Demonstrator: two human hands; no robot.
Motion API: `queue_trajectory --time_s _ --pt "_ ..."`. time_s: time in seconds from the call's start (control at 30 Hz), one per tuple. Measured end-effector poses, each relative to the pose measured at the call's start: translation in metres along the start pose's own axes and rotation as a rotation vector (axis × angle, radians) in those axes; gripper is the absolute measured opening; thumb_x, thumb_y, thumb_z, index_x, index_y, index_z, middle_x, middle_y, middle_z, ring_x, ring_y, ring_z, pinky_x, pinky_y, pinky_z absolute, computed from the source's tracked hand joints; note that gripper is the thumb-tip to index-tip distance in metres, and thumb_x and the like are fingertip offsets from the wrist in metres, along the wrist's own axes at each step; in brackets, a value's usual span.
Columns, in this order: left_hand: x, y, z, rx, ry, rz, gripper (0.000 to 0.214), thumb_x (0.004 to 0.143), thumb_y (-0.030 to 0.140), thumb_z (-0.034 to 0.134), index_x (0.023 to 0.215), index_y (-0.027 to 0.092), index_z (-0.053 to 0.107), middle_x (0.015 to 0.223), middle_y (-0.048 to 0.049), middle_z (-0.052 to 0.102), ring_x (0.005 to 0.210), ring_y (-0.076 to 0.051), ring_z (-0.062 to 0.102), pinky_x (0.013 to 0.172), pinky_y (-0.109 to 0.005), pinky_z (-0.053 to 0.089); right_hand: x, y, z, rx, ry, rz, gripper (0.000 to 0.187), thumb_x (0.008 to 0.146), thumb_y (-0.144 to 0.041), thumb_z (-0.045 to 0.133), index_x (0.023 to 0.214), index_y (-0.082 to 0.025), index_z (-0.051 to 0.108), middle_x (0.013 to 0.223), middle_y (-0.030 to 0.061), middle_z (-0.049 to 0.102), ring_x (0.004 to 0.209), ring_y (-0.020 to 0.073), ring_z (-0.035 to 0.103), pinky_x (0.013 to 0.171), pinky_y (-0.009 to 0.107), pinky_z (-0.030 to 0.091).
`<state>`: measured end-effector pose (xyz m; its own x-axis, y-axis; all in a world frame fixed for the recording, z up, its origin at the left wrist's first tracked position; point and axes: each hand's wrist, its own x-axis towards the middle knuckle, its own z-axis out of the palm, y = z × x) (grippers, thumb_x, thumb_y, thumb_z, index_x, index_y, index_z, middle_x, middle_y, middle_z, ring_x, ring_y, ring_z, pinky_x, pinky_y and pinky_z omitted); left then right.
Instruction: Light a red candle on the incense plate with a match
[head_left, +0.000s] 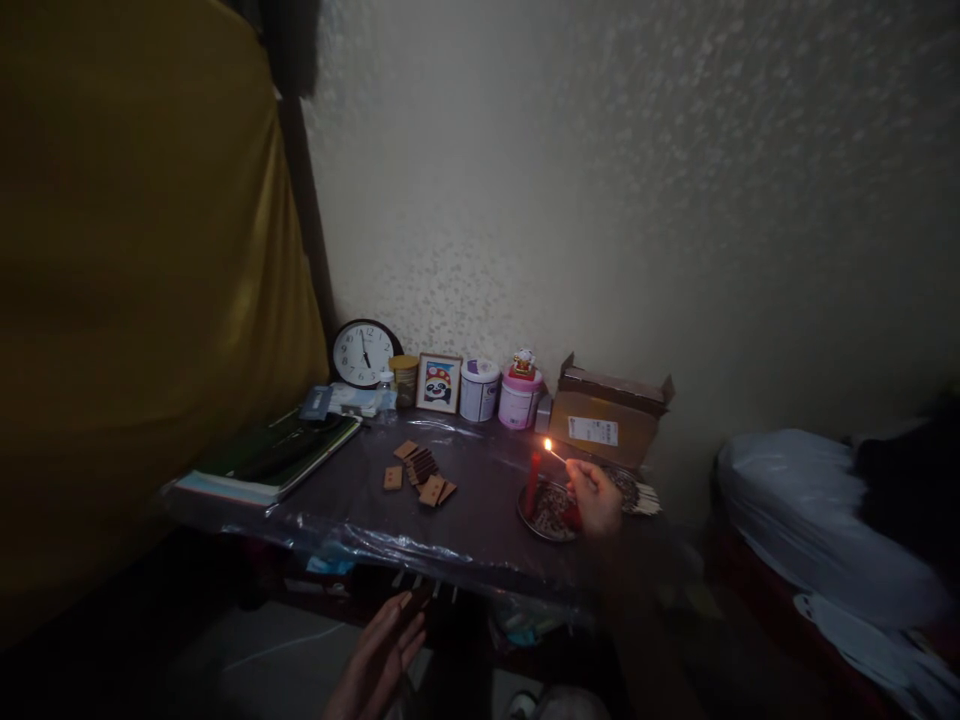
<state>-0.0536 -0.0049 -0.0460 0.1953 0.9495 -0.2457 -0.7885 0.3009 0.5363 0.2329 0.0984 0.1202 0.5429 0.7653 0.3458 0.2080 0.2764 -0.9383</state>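
Observation:
Between the fingertips of my right hand is a burning matchstick, its flame just above and to the right of the top of a red candle. The candle stands upright at the left side of a round metal plate with dark and pale bits in it. Something red also lies on the plate, partly covered by my right hand. My left hand is below the table's front edge, fingers stretched out, with nothing in it.
Wooden tiles lie in a loose pile on the plastic-covered table. Behind stand a clock, a framed panda picture, two tins and a cardboard box. Books lie left; pale sticks lie right.

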Motion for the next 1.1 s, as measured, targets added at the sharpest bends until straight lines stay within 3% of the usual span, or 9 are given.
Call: queue_trajectory --time_s 0.27,0.73,1.1 --pt "0.007 -0.005 -0.010 -0.011 -0.003 0.003 0.023 0.073 0.023 0.065 0.095 0.023 0.069 0.114 -0.0054 0.068 0.110 -0.026 0.057 0.103 -0.043 0.035 0.000 -0.001 0.008 -0.013 -0.004 -0.003 0.040 0.062 -0.053 0.062 0.075 -0.015 0.067 0.061 0.0028 0.065 0.052 0.0146 0.057 0.048 0.025 0.048" --pt "0.004 -0.001 0.001 0.080 -0.001 0.005 0.029 0.069 0.028 0.067 0.098 0.023 0.069 0.119 -0.0081 0.064 0.119 -0.029 0.050 0.104 -0.044 0.033 0.006 0.019 0.016 -0.096 -0.020 -0.016 0.035 0.066 -0.048 0.059 0.077 -0.016 0.066 0.065 0.0035 0.067 0.052 0.0158 0.059 0.051 0.027 0.047" --pt "0.001 0.002 0.006 0.070 -0.007 -0.007 0.026 0.070 0.031 0.067 0.094 0.023 0.070 0.115 -0.0081 0.066 0.118 -0.029 0.049 0.103 -0.043 0.034 0.006 0.017 0.017 -0.155 -0.014 -0.027 0.034 0.066 -0.049 0.057 0.075 -0.017 0.066 0.073 0.0062 0.069 0.054 0.0170 0.060 0.051 0.028 0.048"
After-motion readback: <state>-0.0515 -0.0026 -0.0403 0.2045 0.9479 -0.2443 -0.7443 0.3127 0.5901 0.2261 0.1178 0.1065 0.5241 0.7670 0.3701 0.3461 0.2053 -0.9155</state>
